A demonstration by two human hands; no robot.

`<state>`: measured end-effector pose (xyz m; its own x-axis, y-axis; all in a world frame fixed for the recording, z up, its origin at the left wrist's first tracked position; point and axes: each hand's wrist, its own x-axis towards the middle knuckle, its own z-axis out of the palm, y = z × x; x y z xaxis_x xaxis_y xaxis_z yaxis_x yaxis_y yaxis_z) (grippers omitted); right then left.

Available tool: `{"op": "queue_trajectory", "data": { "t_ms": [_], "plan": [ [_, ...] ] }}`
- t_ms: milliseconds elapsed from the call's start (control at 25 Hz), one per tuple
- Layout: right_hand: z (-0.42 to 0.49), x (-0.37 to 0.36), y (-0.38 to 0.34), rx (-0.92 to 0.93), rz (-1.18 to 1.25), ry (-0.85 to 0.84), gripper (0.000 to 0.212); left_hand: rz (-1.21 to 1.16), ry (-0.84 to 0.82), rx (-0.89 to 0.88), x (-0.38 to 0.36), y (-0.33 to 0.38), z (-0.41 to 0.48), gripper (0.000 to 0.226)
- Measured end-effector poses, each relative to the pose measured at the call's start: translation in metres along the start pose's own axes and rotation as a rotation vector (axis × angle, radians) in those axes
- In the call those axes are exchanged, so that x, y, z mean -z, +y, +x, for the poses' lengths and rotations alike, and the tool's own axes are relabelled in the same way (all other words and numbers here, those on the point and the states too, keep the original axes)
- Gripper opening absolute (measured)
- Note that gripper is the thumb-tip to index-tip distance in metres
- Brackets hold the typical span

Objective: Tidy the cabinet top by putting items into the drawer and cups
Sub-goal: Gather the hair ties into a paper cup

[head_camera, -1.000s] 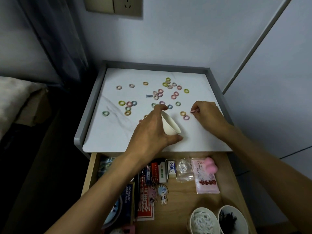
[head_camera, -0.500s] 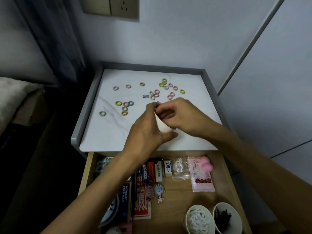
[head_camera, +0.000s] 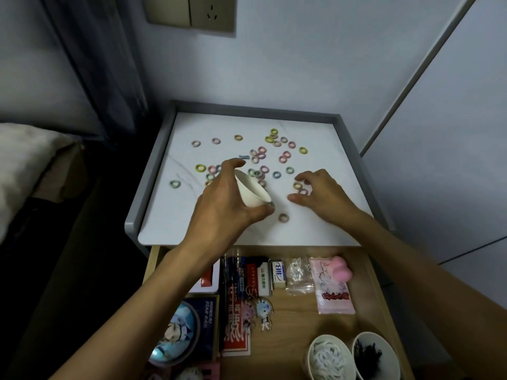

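Left hand (head_camera: 222,209) grips the tilted white paper cup (head_camera: 251,192); right hand (head_camera: 326,198), fingers spread, hovers above small pastel hair rings (head_camera: 297,185). Risk: tilt (uncorrected) may spill any contents.

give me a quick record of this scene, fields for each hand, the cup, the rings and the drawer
left hand: grips a white cup, tilted, over the cabinet top
rings: many, pastel, scattered across the cabinet top
right hand: open, fingers spread over two of the rings
drawer: open, holds packets, cards, a cup of white strands and a cup of dark bits
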<state>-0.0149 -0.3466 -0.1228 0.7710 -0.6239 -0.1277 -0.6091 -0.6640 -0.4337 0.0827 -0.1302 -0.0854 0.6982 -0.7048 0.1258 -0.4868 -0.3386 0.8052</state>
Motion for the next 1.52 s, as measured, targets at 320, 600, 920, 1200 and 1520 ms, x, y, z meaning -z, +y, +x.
{"op": "queue_trajectory", "data": {
  "t_ms": [320,600,920,1200,1520],
  "plan": [
    [-0.024,-0.014,-0.018,0.225,0.030,-0.087,0.045,0.016,0.022,-0.005,0.006,0.002,-0.001,0.091],
    [-0.025,-0.015,-0.017,0.326,0.048,-0.032,0.012,0.014,0.011,-0.007,0.005,0.002,-0.002,0.090],
    [-0.033,0.018,-0.055,0.300,0.509,0.082,0.011,0.037,-0.072,-0.014,-0.001,0.001,-0.002,0.090],
    [-0.040,0.038,-0.078,0.379,0.546,-0.037,0.030,0.001,-0.029,-0.011,-0.002,0.005,-0.001,0.093],
    [0.014,0.018,-0.025,-0.020,0.365,0.200,0.029,-0.070,0.048,0.042,0.011,0.009,0.012,0.093]
  ]
}}
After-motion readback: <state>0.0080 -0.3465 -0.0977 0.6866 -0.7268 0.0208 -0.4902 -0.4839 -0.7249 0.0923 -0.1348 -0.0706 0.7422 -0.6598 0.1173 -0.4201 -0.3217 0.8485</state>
